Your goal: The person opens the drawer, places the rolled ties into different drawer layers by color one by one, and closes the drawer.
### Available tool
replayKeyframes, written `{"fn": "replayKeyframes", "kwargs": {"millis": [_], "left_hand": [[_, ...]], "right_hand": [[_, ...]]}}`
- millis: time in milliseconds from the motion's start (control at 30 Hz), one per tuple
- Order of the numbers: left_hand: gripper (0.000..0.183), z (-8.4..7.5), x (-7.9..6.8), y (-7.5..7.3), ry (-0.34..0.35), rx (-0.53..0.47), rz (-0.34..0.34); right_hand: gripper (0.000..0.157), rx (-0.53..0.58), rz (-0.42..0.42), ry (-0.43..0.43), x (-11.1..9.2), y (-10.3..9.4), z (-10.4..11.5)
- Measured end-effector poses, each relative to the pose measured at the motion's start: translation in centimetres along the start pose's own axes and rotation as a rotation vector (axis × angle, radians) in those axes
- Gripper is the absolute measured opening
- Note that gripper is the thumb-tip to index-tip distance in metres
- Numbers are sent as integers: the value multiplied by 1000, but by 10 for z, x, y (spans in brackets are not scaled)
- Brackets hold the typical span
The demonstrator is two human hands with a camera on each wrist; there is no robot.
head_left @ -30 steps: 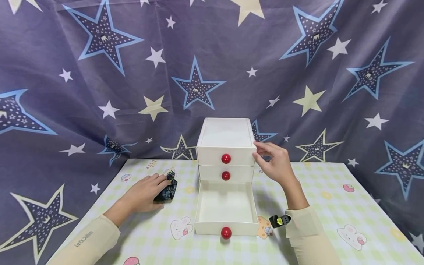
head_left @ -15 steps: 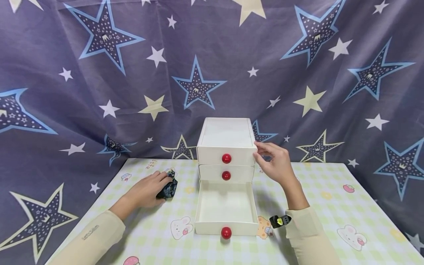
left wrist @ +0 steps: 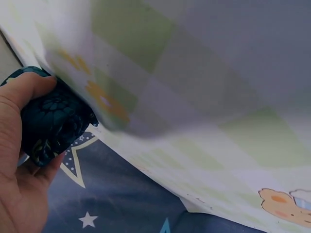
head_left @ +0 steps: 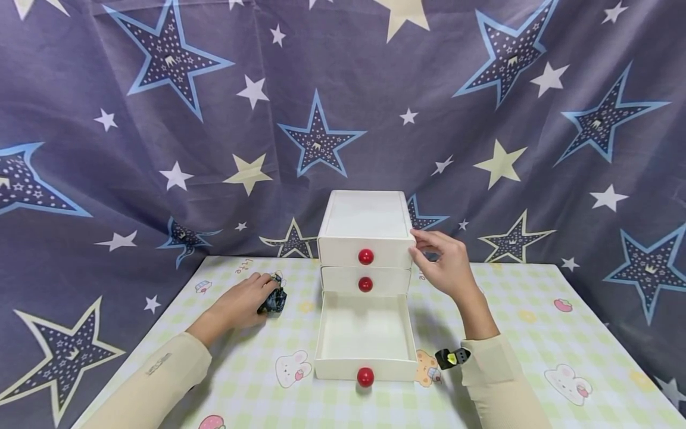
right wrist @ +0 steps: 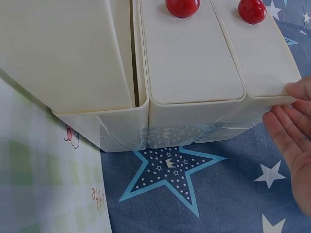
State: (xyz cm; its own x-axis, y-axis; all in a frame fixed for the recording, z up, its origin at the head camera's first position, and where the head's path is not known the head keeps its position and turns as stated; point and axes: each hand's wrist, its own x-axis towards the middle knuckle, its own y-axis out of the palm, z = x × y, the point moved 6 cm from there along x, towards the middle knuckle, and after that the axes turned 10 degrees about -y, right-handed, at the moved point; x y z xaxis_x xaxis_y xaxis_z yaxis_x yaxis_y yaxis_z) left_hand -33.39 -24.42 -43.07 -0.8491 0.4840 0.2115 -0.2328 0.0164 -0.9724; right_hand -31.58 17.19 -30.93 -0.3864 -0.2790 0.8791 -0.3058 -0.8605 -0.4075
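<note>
My left hand (head_left: 240,304) grips a dark teal bundle of flower-patterned cloth (head_left: 274,300) low over the left part of the table. In the left wrist view the thumb lies along one side of this cloth (left wrist: 56,114), with fingers on the other side. A white drawer unit (head_left: 367,214) with round red knobs stands in the middle. Its bottom drawer (head_left: 333,368) is pulled out and bare inside; the two upper drawers are pushed in. My right hand (head_left: 443,262) holds the unit's upper right front corner, thumb on the front and fingers (right wrist: 279,128) along the side.
A green-and-white checked cloth (head_left: 536,333) with cartoon prints covers the table. Close behind the unit hangs a dark blue curtain (head_left: 375,71) with stars. A small black-and-yellow piece (head_left: 452,357) sits at the right cuff.
My left hand has shifted a little forward and to the right over the cloth bundle, whose near end has drawn up so less of it shows. The right hand and drawers stay put.
</note>
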Motion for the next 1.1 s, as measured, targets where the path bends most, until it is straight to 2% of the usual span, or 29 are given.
{"fn": "replayKeyframes", "kwargs": {"millis": [267, 500, 833, 1100], "left_hand": [[71, 7, 3, 3, -51, -38, 40], [70, 9, 6, -7, -54, -67, -17], [71, 16, 10, -22, -77, -30, -78], [70, 14, 10, -37, -45, 6, -129]], "right_hand": [[36, 6, -3, -3, 0, 2, 1], [35, 0, -1, 0, -1, 2, 1], [36, -16, 5, -8, 0, 0, 0], [35, -20, 9, 2, 0, 0, 0]]}}
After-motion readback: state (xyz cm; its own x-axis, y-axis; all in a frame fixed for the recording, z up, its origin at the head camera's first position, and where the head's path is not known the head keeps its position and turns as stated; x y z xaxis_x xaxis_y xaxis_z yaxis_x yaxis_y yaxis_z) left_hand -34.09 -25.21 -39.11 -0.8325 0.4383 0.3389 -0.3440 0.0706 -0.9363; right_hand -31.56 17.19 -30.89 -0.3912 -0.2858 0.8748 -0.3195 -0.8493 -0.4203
